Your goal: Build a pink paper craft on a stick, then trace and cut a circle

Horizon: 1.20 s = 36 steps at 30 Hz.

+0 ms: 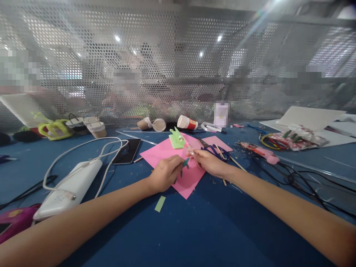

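Observation:
My left hand [166, 173] is closed over the pink paper sheet [187, 185], and a small teal piece [186, 162] sticks out from its fingertips. Dark green bits show just below that piece. Close by, my right hand [208, 160] has its fingers pinched together; what they hold is too small and blurred to name. Beyond the fingertips lies a cut light green paper piece [175, 140] on the pink sheet. Blue-handled scissors [219, 152] lie beside my right hand, partly over a second pink sheet [222, 144]. A green paper strip [160, 204] rests nearer to me.
On the left are a white power bank [69, 189] with cable and a phone [127, 151]. Stacked paper cups [187, 122] lie at the back. A pink glue gun [261, 152], black cords [294, 181] and wooden sticks [237, 163] are right. A perforated metal screen [172, 55] stands behind.

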{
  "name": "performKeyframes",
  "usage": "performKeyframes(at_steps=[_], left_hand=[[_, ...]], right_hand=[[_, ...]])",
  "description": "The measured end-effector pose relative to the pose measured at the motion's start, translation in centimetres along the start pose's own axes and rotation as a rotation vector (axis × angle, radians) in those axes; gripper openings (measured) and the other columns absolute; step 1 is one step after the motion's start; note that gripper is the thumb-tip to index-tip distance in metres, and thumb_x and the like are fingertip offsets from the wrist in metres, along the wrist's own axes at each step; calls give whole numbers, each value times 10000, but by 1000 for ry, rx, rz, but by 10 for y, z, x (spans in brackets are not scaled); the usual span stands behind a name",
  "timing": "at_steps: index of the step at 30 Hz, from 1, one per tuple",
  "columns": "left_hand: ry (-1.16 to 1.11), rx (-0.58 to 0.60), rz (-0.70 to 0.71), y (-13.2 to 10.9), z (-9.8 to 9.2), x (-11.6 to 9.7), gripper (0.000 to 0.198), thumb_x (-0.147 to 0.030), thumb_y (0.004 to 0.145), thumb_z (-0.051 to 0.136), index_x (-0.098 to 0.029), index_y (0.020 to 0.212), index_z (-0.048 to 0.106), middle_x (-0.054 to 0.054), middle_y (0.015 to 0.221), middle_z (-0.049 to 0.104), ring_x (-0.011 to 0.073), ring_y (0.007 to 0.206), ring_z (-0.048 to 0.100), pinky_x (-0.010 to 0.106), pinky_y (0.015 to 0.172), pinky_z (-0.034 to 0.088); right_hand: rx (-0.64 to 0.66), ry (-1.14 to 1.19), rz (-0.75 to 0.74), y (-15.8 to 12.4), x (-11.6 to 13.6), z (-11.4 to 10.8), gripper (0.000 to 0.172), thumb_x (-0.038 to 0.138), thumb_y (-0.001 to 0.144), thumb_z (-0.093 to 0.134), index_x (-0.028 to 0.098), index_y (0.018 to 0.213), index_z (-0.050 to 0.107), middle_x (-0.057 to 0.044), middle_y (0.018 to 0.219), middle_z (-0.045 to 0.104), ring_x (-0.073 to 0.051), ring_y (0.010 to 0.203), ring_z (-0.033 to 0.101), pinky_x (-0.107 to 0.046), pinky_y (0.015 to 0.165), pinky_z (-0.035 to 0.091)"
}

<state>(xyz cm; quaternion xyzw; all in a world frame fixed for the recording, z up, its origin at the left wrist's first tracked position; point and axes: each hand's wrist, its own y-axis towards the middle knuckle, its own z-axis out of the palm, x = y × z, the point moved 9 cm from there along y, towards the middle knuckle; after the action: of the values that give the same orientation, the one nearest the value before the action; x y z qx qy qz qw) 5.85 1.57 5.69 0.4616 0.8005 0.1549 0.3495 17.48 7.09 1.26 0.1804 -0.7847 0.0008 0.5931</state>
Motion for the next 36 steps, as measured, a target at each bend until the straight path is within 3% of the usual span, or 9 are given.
performKeyframes(at_steps=[3,6,12,16,23,27,32,36], left_hand=[[-39,3,-66,0,0,6,212,-126,919,361,-144,826,550,-17,693,544,34,442,458,188,508,440],[-25,16,-46,0,0,5,213,-130,918,362,-143,828,554,-5,700,547,48,476,483,193,515,440],[20,67,24,0,5,-1,208,-136,918,367,-143,882,572,12,706,573,69,513,495,210,549,442],[37,74,46,0,6,-4,200,-132,915,372,-143,878,568,13,699,576,77,531,504,215,564,441],[21,57,3,2,5,1,216,-146,910,383,-140,869,595,26,708,599,98,582,532,231,591,440],[-63,2,-134,4,0,16,192,-192,900,437,-154,837,614,22,697,627,111,627,561,231,607,438],[-365,-53,-357,1,3,35,209,-358,880,510,-166,840,581,-6,630,610,105,569,569,227,567,437],[-670,-272,-583,-10,7,50,359,-405,785,643,-185,1001,457,-49,630,565,92,512,557,200,477,410]], right_hand=[[26,-50,1,1,-2,-9,351,485,813,531,151,816,636,-32,730,629,-104,556,492,-248,572,400],[-41,-199,-20,3,1,-26,324,431,824,527,144,757,662,-61,701,663,-152,622,582,-271,614,433],[-210,-560,-74,-5,21,-41,299,392,807,592,152,679,716,-39,606,659,-162,594,574,-259,549,358],[-254,-577,-86,-8,26,-40,380,490,746,655,150,578,688,-14,514,596,-127,503,507,-253,485,294],[-275,-477,-106,-12,30,-40,394,516,598,763,163,523,604,-30,562,651,-145,527,570,-245,487,368],[-243,-437,-89,-16,35,-29,387,445,548,813,173,493,543,-23,545,651,-153,525,595,-241,466,379],[-206,-486,-48,-20,41,-17,434,442,622,776,189,459,463,14,423,564,-131,420,549,-246,441,352],[-319,-760,-104,-23,49,-18,424,410,641,780,190,496,449,25,451,523,-125,448,505,-249,458,297]])
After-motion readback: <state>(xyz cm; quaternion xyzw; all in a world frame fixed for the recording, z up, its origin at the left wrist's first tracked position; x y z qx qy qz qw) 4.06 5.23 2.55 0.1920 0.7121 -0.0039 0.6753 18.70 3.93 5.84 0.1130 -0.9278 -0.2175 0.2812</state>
